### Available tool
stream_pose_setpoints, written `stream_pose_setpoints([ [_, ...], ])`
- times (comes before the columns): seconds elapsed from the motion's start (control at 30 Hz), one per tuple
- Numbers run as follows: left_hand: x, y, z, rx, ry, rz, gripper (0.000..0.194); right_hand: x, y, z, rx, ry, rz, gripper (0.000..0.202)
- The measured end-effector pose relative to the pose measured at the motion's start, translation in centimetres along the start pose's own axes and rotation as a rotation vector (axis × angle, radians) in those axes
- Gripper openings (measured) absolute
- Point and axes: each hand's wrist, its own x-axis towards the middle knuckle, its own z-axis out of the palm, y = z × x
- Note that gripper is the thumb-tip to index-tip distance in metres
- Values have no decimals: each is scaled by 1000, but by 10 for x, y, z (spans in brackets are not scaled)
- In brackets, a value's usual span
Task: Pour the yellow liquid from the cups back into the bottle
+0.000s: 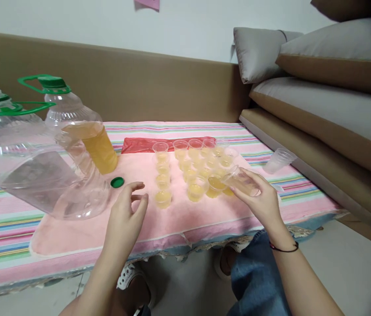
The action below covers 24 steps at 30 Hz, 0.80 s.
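Note:
My right hand [262, 195] grips a clear plastic cup [242, 181], tilted with its mouth toward the cups on its left. Just below that mouth is a cup of yellow liquid [216, 186]. My left hand [128, 208] is raised over the pink mat [73, 237], fingers curved apart, holding nothing. Between the hands, several cups with yellow liquid stand in rows, among them a near cup [196, 189] and a column ending in a front cup [163, 199]. A green cap [117, 182] lies beside my left hand.
At the left stand a large clear jug [40, 184] and, behind it, a jug of amber liquid [98, 147]. A red plastic strip [139, 145] lies behind the cups. Stacked clear cups [279, 160] lie at the right, near piled cushions [333, 101].

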Motion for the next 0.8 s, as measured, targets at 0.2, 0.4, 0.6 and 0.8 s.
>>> stream_pose_setpoints([
  [0.2, -1, 0, 0, 7, -2, -3, 32, 1, -2, 0, -3, 0, -14, 54],
  [0.4, -1, 0, 0, 1, 5, 7, 32, 1, -3, 1, -4, -1, -18, 53],
  [0.6, 0, 2, 0, -11, -2, 17, 32, 1, -4, 0, -6, -3, -26, 53],
  [0.8, 0, 1, 0, -1, 1, 10, 32, 0, -4, 1, -6, -9, -18, 52],
])
